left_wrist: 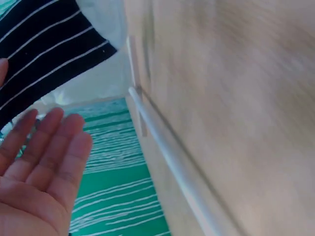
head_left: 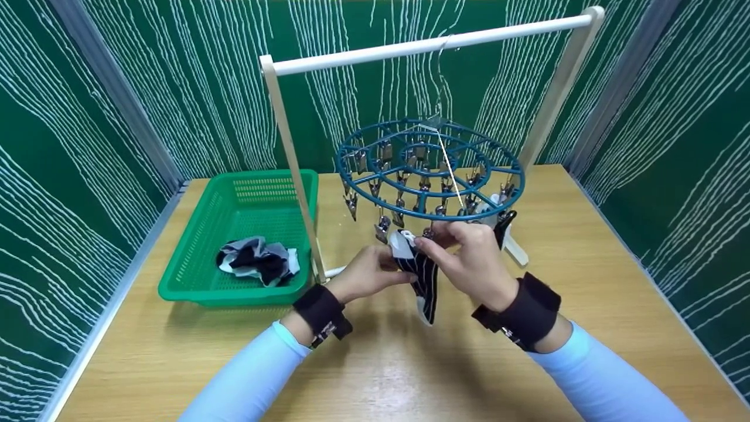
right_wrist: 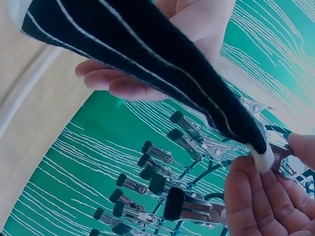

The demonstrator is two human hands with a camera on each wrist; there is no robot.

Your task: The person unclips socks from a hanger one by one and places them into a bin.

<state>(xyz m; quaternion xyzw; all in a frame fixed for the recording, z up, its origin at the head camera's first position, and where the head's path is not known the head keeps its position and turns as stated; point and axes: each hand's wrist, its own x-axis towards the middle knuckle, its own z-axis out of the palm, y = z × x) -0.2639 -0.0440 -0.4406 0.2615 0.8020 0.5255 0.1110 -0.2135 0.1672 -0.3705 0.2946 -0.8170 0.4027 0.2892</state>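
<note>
A black sock [head_left: 426,275] with thin white stripes and pale ends hangs at the front of a round blue clip hanger [head_left: 375,204]. My right hand [head_left: 477,264] pinches a metal clip [right_wrist: 281,156] between thumb and fingers, at the sock's gathered white end. My left hand [head_left: 369,272] is beside the sock, its fingers [left_wrist: 61,152] nearly straight; in the right wrist view they lie behind the striped cloth. Several other metal clips with dark tips, such as one clip [right_wrist: 192,206], dangle around the ring.
The hanger hooks onto a white bar [head_left: 410,48] between wooden posts. On the left, a green basket [head_left: 176,264] holds crumpled grey, black and white cloth [head_left: 258,261]. Behind the right hand, a dark item [head_left: 503,227] hangs at the ring. Green walls surround the wooden table [head_left: 592,305].
</note>
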